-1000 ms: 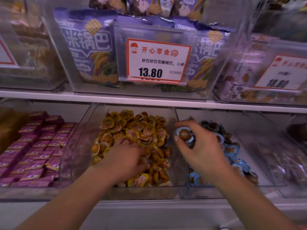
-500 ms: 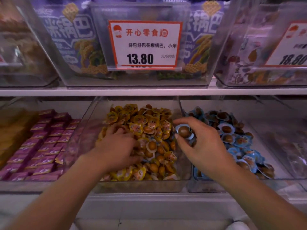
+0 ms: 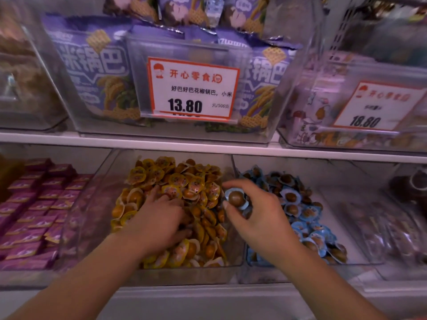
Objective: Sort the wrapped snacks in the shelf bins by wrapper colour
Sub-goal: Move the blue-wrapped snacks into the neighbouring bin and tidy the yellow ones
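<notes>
**Shop shelf, lower row of clear bins**

White shelf (image 3: 208,148) with clear bins above and below; price card (image 3: 193,88) reads 13.80. Middle bin (image 3: 184,276) heaped with yellow-wrapped snacks (image 3: 184,181); bin to its right (image 3: 360,227) holds blue-wrapped snacks (image 3: 309,229). Purple packets (image 3: 34,211) far left. Left hand (image 3: 161,222) palm-down in the yellow heap, fingers buried; cannot tell if gripping. Right hand (image 3: 258,218) pinches one blue-wrapped snack (image 3: 236,199) over the divide between the two bins.
</notes>
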Motion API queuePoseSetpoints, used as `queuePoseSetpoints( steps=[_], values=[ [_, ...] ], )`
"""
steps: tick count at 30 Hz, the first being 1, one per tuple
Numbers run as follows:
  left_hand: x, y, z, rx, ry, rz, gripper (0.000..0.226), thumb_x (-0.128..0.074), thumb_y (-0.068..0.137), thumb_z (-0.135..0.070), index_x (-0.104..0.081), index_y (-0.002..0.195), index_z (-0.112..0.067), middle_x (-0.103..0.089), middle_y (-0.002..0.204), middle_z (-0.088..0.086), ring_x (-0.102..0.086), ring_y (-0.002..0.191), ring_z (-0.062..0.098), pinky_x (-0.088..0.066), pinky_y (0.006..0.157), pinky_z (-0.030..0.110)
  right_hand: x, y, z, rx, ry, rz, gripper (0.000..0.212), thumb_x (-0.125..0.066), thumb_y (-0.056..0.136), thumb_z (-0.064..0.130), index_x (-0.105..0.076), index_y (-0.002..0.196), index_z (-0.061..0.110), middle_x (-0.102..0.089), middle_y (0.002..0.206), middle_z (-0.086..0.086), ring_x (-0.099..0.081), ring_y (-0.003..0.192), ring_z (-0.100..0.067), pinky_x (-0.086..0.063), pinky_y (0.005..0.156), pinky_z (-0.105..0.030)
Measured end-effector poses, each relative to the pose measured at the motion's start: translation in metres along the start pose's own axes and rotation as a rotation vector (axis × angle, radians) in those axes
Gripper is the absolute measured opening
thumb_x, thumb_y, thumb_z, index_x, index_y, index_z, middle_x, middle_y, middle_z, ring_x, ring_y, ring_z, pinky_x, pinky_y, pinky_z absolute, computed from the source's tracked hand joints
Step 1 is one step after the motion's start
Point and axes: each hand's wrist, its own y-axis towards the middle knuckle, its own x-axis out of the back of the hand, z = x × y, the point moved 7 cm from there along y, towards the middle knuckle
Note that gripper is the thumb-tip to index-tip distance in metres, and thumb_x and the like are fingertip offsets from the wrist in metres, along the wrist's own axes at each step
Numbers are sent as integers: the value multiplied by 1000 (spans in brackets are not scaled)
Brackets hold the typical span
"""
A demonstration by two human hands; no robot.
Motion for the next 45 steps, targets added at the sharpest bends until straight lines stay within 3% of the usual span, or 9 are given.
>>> queuePoseSetpoints(
  steps=[7,14,21,24,28,31,34,37,45],
  values=[
    [73,-26,7,105,-835,-676,26,-59,88,-57,-73,94,-37,-66,84,-22,-63,81,-4,-47,69,15,12,0,14,-49,278,-222,18,-69,91,30,-65,108,32,-67,96,23,-66,89,2,-51,70,-12],
    [104,-49,-49,-121,-940,-920,29,-76,81,-22,-74,109,-22,-64,107,-13,-62,100,1,-48,86,15,-3,2,14,-465,857,-135,17,-62,94,41,-73,88,29,-61,61,1,-55,48,-13,-40,44,-25],
    [77,-34,-51,-218,-896,-639,49,-58,92,-40,-45,139,-49,-43,143,-33,-41,132,-8,-32,107,11,33,8,-2,-222,450,-253,11,-70,90,18,-72,84,27,-64,59,9,-60,53,-3,-43,52,-12],
    [59,-25,-10,-55,-881,-566,41,-63,93,-24,-56,129,-44,-55,126,-26,-56,112,-8,-47,98,22,50,9,-27,-271,255,-262,10,-69,90,22,-65,88,30,-66,71,9,-62,69,-2,-40,54,-5],
    [43,-18,22,-25,-735,-409,31,-66,91,-21,-65,107,-48,-61,106,-29,-61,98,-6,-46,86,10,33,-2,-68,-429,-60,307,30,-62,88,54,-65,113,39,-65,111,19,-63,97,1,-47,74,-11],
    [36,-15,18,-66,-639,-369,27,-67,89,-26,-69,113,-39,-59,109,-27,-56,103,-7,-37,87,0,47,0,-67,-344,-207,62,25,-58,93,49,-73,107,34,-72,96,19,-67,80,0,-46,63,-10],
    [29,-5,-12,-172,-451,-270,38,-58,89,-48,-61,125,-37,-59,124,-16,-57,113,6,-46,99,28,49,1,-46,-207,-35,-201,19,-58,96,36,-69,111,33,-71,92,21,-65,85,5,-46,64,-7],
    [13,14,-51,-260,-123,-113,54,-48,90,-56,-45,140,-36,-47,139,-9,-48,121,20,-41,102,41,8,-2,-27,-142,136,-27,32,-57,95,39,-61,127,33,-60,120,22,-57,109,6,-49,90,-19],
    [5,10,-34,-335,-81,-18,36,-41,91,-59,-57,113,-36,-54,108,-12,-52,98,17,-41,81,33,-14,-3,-36,-116,121,116,41,-51,94,42,-44,135,47,-38,132,21,-44,122,4,-45,104,-31]
  ],
)
